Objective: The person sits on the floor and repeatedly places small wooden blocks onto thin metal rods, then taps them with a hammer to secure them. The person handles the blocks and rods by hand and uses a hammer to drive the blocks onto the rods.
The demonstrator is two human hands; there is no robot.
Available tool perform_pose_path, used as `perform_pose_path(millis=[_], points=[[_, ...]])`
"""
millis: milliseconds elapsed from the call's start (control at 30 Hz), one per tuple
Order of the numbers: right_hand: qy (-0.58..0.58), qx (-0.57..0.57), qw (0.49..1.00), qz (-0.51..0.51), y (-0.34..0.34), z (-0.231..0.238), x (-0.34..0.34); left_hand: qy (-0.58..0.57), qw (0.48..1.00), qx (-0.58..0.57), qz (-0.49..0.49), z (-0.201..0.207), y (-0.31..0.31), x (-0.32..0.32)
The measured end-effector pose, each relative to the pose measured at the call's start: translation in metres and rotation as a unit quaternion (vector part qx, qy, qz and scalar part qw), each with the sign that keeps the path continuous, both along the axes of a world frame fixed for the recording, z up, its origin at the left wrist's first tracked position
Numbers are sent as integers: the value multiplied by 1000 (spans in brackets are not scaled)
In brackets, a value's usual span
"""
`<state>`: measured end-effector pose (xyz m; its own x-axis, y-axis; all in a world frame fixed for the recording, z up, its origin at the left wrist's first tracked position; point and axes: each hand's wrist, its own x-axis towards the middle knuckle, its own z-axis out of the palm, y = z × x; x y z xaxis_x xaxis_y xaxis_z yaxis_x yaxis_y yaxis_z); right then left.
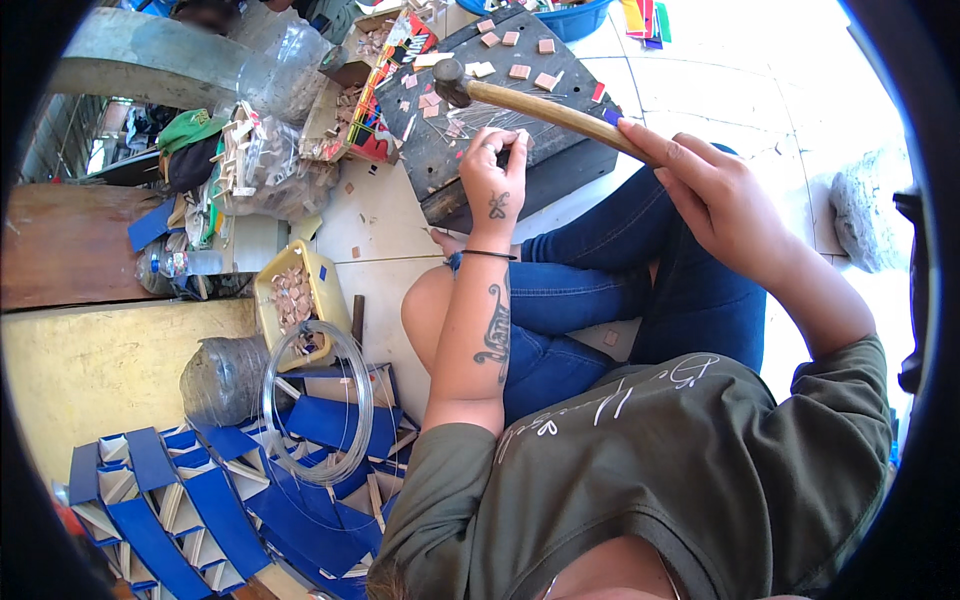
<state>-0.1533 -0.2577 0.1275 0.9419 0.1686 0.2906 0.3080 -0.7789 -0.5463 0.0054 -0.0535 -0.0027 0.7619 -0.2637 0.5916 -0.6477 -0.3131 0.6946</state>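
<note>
My right hand [722, 192] grips the wooden handle of a hammer [560, 116], its metal head raised above a dark, worn block [432, 183]. My left hand [492, 178] is closed in a pinch at the near side of the block. A small pale bit shows at its fingertips, too small to name. Several small pinkish-brown square pieces [519, 72] lie scattered over the block top. Thin wire lengths [540, 130] are spread among them, partly behind the hammer handle.
A yellow basket [328, 272] of small pieces and a wire coil [365, 420] are on my left. Blue folded boxes [225, 510] fill the lower left. A patterned carton [372, 140] and stuffed plastic bags [285, 190] stand beside the block; a blue basin [580, 20] is behind it.
</note>
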Motion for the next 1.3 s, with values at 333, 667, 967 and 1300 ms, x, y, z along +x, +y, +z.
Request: perform_pose_path(millis=[333,667,967,1300], points=[[-75,43,994,-74,-10,-53,55,2,1000,16,9,2,0,-3],[-153,-115,968,-162,16,-103,124,-11,999,38,16,-1,1,-6],[-52,186,981,-4,63,-85,144,-107,983,114,91,21,13,-11],[51,405,913,15,52,-102,142,-38,993,104,46,16,7,-12]])
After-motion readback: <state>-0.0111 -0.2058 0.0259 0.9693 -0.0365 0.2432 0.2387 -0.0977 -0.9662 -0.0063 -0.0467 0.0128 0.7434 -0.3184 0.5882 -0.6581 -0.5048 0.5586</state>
